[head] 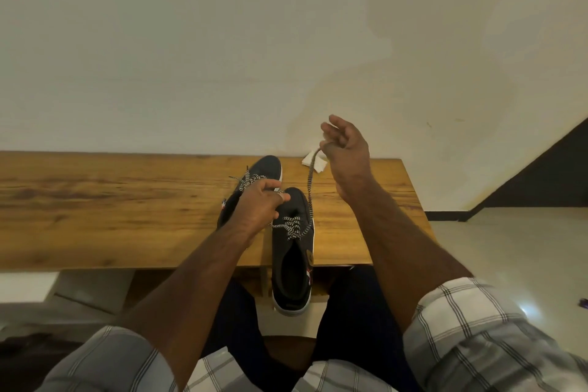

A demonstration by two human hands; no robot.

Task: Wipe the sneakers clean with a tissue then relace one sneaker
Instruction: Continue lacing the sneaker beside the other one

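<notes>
Two black sneakers with white soles stand on the wooden table (95,200). The near sneaker (292,267) hangs over the table's front edge, its heel toward me. The far sneaker (265,169) lies behind my left hand, partly hidden. My left hand (262,204) rests on the near sneaker's toe area, fingers curled, pinching the lace near the eyelets. My right hand (345,149) is raised above the table and pinches the end of the black-and-white lace (310,188), pulled taut up from the near sneaker. A crumpled white tissue (315,164) lies by the wall behind it.
The table stands against a cream wall (222,57). Its right end is at about (413,200), with pale floor (509,248) beyond. A dark slanted structure (547,175) rises at the right. My knees are under the table's front edge.
</notes>
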